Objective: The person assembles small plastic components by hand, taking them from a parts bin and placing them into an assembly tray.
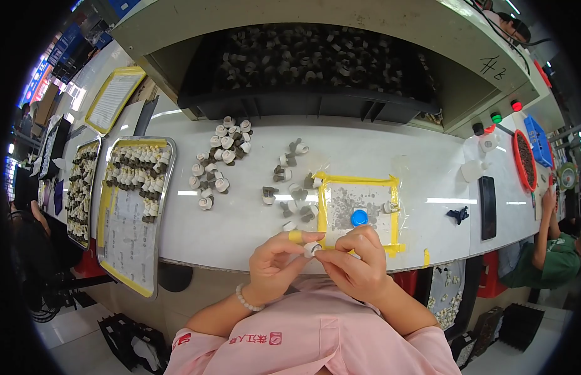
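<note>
Near the table's front edge, a small white ring-shaped part (312,249) is held between both hands. My left hand (272,265), with yellow tape round a finger, pinches it from the left. The fingertips of my right hand (359,265) are closed on its right side. Just beyond my right hand a blue round cap (359,217) sits inside a square marked with yellow tape (397,209). A white-and-grey part (389,207) lies in the square's right side. Several similar parts (295,191) are scattered left of the square.
A cluster of white-topped parts (227,144) stands farther left, beside a metal tray (154,269) with rows of parts. A black bin (303,103) full of parts sits under the shelf. A black oblong object (487,207) and a red basket (524,159) are at right, near another person (553,250).
</note>
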`<action>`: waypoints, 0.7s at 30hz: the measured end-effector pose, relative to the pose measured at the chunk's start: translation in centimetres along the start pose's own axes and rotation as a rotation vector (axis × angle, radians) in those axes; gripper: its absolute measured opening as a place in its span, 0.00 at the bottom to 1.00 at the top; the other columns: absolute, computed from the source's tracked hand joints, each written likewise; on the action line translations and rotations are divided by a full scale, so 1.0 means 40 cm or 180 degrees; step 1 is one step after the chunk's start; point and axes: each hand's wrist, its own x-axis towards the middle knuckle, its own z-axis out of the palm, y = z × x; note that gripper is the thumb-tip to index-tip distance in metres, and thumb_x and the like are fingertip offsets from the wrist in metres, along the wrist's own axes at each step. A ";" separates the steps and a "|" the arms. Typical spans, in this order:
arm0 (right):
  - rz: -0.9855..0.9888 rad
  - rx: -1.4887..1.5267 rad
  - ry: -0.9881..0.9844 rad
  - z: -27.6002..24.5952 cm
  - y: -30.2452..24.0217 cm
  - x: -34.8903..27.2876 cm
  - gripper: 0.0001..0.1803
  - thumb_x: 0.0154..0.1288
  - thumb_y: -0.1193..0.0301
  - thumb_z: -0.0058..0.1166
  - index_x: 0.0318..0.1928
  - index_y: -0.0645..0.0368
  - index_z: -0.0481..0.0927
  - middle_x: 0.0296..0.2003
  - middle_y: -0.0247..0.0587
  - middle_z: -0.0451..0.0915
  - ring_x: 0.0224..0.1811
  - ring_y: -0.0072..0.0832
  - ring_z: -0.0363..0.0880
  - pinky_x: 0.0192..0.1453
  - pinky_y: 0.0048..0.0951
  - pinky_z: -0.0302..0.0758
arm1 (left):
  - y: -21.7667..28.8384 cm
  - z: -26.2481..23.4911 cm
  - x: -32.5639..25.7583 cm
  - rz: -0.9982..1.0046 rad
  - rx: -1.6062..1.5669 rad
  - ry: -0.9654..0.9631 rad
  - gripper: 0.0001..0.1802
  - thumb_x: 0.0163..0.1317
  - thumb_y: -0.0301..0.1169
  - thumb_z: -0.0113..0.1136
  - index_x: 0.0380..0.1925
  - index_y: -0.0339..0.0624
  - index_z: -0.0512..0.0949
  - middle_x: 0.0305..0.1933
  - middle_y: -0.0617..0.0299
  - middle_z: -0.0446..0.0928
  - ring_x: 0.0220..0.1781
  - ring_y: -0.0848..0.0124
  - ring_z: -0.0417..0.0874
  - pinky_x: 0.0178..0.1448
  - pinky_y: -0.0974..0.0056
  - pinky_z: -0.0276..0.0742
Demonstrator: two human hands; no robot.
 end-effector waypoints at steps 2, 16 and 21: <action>0.0011 -0.0008 -0.0011 0.000 0.000 -0.001 0.17 0.34 0.82 0.65 0.31 0.55 0.83 0.28 0.32 0.71 0.28 0.30 0.66 0.32 0.28 0.64 | 0.000 0.001 -0.001 0.0007 0.0054 0.0007 0.16 0.56 0.08 0.51 0.41 0.37 0.70 0.54 0.43 0.73 0.60 0.55 0.74 0.61 0.57 0.72; 0.0005 -0.0050 -0.0093 0.008 0.006 0.007 0.13 0.39 0.79 0.63 0.31 0.56 0.81 0.28 0.31 0.72 0.29 0.31 0.68 0.33 0.32 0.63 | -0.001 -0.012 -0.003 0.0193 0.0912 -0.0013 0.14 0.54 0.10 0.52 0.38 0.38 0.72 0.54 0.46 0.74 0.59 0.57 0.76 0.59 0.61 0.73; -0.0034 0.0061 -0.0127 0.022 0.002 0.015 0.13 0.38 0.79 0.63 0.31 0.56 0.81 0.28 0.32 0.73 0.29 0.32 0.68 0.33 0.32 0.63 | 0.007 -0.013 -0.011 0.0091 0.0966 0.0132 0.16 0.53 0.10 0.54 0.40 0.39 0.71 0.52 0.48 0.75 0.57 0.57 0.77 0.57 0.61 0.74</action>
